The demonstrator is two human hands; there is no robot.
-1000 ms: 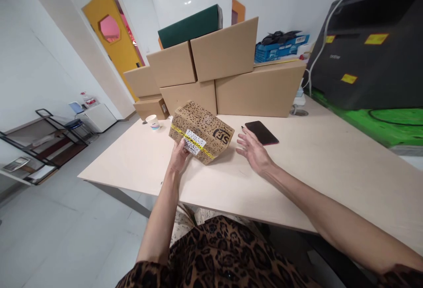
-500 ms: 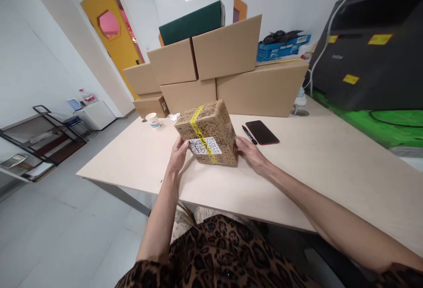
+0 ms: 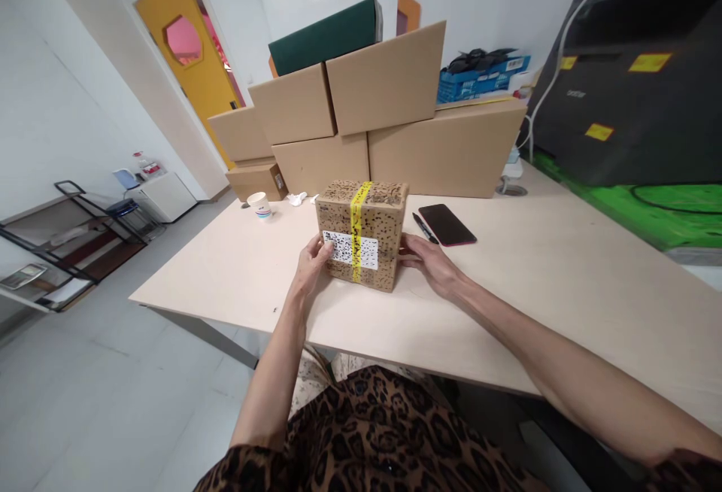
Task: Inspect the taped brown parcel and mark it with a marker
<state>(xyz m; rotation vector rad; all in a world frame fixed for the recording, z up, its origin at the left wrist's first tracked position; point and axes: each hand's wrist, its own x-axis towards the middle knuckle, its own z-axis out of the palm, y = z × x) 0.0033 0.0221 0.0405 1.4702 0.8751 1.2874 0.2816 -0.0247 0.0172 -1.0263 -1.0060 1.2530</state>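
Note:
A small cardboard box [image 3: 388, 225] covered in black speckles is between my hands over the near part of the table. Yellow tape [image 3: 357, 221] runs down its top and front, across a speckled white label [image 3: 368, 253]. At the box's lower left side, my left hand [image 3: 313, 260] grips it, the thumb on the front by the label. My right hand [image 3: 433, 262] holds the right side, with its fingertips partly hidden along that edge. To the right lie a black pen [image 3: 425, 228] and a dark phone [image 3: 447, 225].
Plain cardboard boxes [image 3: 445, 157] are stacked across the back of the table [image 3: 541, 274], with a dark green box [image 3: 327, 47] on top. A paper cup [image 3: 259, 205] and crumpled tissue [image 3: 297, 198] stand at the left. A large black machine [image 3: 626, 108] is at the right.
The small box has turned and tipped between my hands, so its front now faces me more squarely and its tape runs nearly upright. Both hands stay at its sides.

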